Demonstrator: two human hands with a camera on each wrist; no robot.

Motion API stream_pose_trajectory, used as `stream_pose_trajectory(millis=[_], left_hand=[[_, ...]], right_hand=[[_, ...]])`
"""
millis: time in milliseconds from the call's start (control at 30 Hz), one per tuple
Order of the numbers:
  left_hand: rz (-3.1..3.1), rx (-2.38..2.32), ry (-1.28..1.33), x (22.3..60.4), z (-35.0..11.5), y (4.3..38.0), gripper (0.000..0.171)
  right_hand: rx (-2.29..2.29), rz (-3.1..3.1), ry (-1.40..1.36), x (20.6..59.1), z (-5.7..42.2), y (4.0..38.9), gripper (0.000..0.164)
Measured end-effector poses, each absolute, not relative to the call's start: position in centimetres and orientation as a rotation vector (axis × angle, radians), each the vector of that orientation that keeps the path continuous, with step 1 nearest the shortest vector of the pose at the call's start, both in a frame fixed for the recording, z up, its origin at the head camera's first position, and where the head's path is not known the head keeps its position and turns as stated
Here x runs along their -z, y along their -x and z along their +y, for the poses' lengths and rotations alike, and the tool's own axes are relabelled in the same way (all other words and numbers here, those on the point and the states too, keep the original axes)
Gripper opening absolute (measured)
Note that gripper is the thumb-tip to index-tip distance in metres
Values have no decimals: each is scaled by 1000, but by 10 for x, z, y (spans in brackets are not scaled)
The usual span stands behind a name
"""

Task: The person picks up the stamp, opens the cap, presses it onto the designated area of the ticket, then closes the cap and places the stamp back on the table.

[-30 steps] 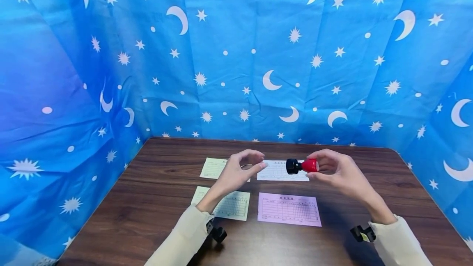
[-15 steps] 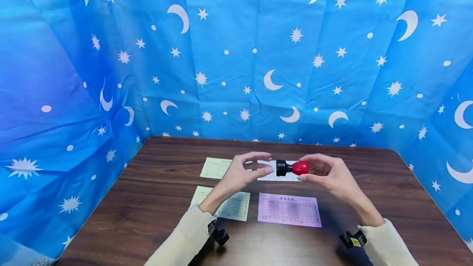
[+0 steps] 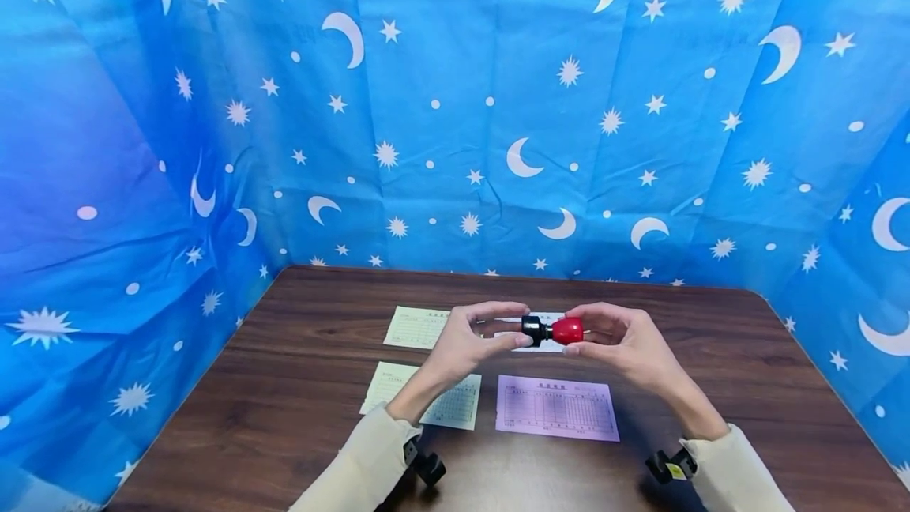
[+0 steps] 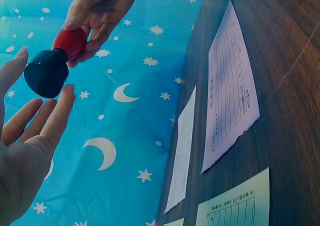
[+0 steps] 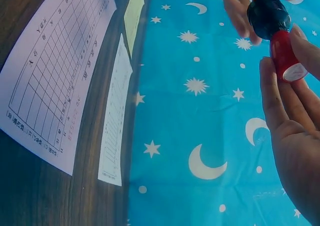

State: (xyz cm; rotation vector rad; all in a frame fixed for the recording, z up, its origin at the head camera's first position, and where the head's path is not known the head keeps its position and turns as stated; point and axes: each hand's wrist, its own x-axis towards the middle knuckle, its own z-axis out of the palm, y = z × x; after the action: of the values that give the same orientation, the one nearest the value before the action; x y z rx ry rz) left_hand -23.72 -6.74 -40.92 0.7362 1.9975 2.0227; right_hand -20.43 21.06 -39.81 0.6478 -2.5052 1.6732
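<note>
Head view: the red-and-black stamp (image 3: 547,331) lies sideways above the tabletop (image 3: 298,385), between left hand (image 3: 460,348) and right hand (image 3: 631,344). Left wrist view: loosely spread left fingers (image 4: 55,120) flank its black end (image 4: 47,74), contact unclear. Right wrist view: right thumb (image 5: 305,50) and fingers grip its red end (image 5: 283,50).

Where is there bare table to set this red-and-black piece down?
Bare wood lies left of the green slips and right of the lilac slip, past the right hand. It's crowded mid-table, where these and the white slip lie close together.
</note>
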Motion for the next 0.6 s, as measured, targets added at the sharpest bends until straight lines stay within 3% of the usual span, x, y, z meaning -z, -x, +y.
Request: stream_pose_trajectory(millis=[300,600], left_hand=[[2224,-1886,-798,406,-63,232,42],[2261,-1811,-774,407,-61,231,42]], right_hand=[[-1677,-2508,-652,400,212,203,43],[-1626,-2546,-648,402,216,200,44]])
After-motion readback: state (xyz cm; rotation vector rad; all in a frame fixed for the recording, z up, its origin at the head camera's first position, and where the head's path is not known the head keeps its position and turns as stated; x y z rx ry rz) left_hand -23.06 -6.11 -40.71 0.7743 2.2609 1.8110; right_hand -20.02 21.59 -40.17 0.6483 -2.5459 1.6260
